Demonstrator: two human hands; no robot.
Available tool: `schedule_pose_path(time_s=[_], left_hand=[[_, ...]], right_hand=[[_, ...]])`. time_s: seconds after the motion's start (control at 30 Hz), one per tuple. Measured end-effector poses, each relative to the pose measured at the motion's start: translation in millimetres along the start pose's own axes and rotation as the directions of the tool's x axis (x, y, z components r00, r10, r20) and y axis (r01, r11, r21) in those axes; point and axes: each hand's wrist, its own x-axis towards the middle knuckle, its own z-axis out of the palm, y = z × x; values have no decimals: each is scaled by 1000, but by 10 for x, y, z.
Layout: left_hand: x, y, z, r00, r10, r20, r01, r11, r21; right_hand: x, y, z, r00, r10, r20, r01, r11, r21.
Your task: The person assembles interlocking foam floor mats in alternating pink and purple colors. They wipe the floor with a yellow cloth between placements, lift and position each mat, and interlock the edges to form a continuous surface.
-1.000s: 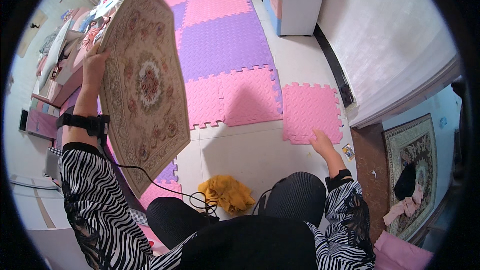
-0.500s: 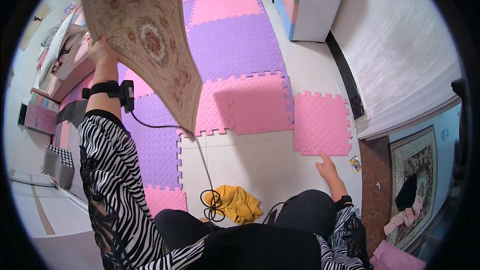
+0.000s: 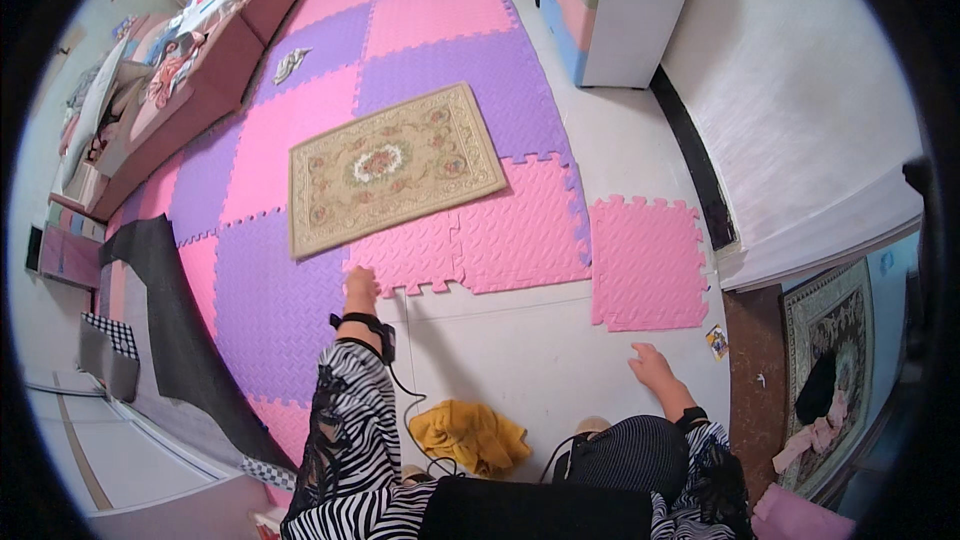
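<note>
A beige floral rug (image 3: 430, 170) with a medallion in its middle lies flat and askew across the purple and pink foam mat (image 3: 455, 15). My left hand (image 3: 361, 286) is just short of the rug's near edge, over the border of a pink tile, apart from the rug. It holds nothing, its fingers loosely apart. Lower right, my right hand (image 3: 652, 366) hangs empty over the pale floor with its fingers partly stretched. Above it lies a separate pink foam tile (image 3: 648, 262). A yellow cloth (image 3: 470, 437) is crumpled on the floor in front of me.
A pink bed (image 3: 240, 30) heaped with clothes runs along the left. Near it, a dark grey mat (image 3: 185, 310) has a folded edge. A cabinet (image 3: 640, 20) stands at the upper right. Another rug (image 3: 850, 330) lies beyond the doorway; a small grey cloth (image 3: 291, 64) rests on the mat.
My left hand has let go of the rug, which hung raised from it and now lies flat on the mat. That hand has come down and right; my right hand has moved slightly nearer me.
</note>
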Motion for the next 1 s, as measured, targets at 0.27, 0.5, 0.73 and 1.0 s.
schedule_pose_path(time_s=[0.27,0.5,0.73,1.0], left_hand=[[-1078,-907,-63,860,452,237,-489,598,635],[-1656,-1513,-147,913,365,181,-407,817,409],[-1992,-1807,63,949,290,123,-309,931,194],[-2314,-1664,179,965,231,121,-236,971,31]], right_hand=[[618,205,39,990,139,-3,-139,989,-54],[739,389,68,625,780,-7,-527,430,733],[776,461,32,585,773,247,-160,-189,969],[1098,640,-131,705,636,314,-143,-305,941]])
